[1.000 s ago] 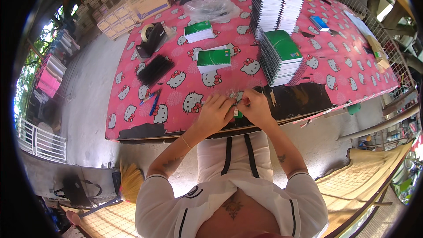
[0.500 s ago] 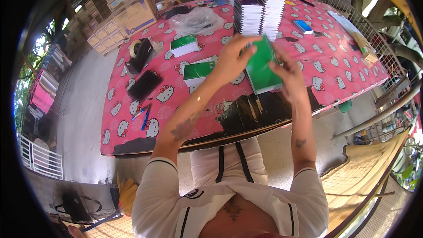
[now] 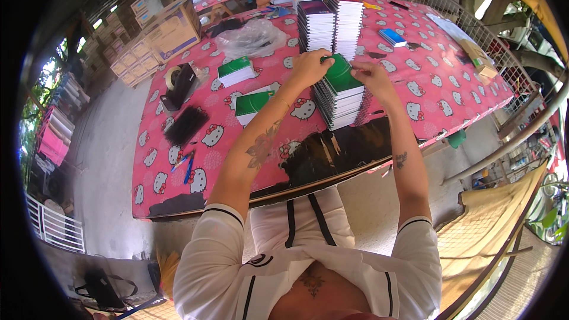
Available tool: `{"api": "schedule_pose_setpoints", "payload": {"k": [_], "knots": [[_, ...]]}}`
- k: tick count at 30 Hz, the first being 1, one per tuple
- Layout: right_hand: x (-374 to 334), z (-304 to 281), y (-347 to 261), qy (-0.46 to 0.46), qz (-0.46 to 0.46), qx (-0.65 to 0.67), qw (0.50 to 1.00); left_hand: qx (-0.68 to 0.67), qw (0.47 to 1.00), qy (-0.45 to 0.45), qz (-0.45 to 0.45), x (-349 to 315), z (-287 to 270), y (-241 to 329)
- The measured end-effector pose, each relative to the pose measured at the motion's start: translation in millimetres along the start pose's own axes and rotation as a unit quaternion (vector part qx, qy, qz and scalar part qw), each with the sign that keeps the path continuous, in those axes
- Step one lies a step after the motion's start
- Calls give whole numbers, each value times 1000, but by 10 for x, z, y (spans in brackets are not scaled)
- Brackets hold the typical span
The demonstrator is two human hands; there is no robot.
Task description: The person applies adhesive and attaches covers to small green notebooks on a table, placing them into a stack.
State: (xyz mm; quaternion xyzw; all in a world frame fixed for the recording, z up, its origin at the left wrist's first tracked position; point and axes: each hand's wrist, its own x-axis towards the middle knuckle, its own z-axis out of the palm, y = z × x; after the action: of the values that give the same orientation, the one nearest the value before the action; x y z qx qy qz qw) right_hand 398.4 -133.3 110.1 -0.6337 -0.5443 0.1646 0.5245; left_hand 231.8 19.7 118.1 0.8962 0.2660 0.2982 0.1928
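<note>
The left hand is resting at the far left corner of the top green notebook, and the right hand is meeting its right edge. The fingers are bending inward on both hands; I cannot tell whether they are pinching the notebook or only pressing its sides, as the tips are showing small and partly hidden. The green notebook is lying on a stack of spiral-bound notebooks, which is standing on the pink printed surface. Two taller stacks (one topped in purple, one in red) are standing just behind. To the left, two green pads are lying near a black bristly bundle, and a tape dispenser is sitting farther out. A blue pad is lying off to the right.
</note>
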Motion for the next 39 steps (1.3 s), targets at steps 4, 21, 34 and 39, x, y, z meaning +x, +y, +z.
{"api": "schedule_pose_setpoints", "payload": {"k": [4,21,34,39], "knots": [[-113,33,-180,139,-53,0,989,-20,994,97,43,-126,-81,-31],[-888,956,-787,19,-82,173,981,162,984,15,79,-1803,-497,-1623],[-764,1485,-416,-102,-102,-10,989,146,978,145,45,-1603,-890,-1305],[-977,1884,-153,-34,-56,196,978,132,986,-8,103,-2019,-945,-893]]}}
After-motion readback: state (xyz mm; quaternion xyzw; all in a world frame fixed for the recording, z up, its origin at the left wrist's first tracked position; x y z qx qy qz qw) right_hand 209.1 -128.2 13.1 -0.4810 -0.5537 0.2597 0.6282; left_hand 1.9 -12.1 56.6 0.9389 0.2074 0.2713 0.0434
